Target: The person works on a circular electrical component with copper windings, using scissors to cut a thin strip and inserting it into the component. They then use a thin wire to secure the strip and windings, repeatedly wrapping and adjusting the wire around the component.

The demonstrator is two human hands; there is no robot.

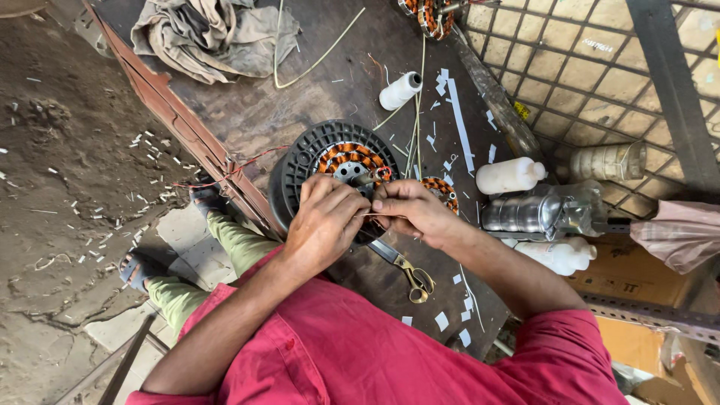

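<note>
Dark, scuffed desk (300,105) seen from the head view, with dusty ground to its left and a tiled floor under a metal grid to its right. I see a round black motor housing (304,154) near the desk's front edge, holding a stator with orange copper windings (346,156). My left hand (324,222) rests over the housing's lower part, fingers (341,199) curled and clenched around something I cannot make out. My right hand (411,211) meets it just beside, its fingers (384,204) pinching a thin wire (371,215) that runs between both hands. Scissors with brass-coloured handles (411,276) lie on the desk just below the hands. A white thread spool (400,91) lies well apart, further up the desk. Two white plastic bottles (510,175) and a clear bottle (544,212) lie at the right edge. A crumpled cloth (214,37) sits at the far corner. Paper strips (459,120) litter the surface.
</note>
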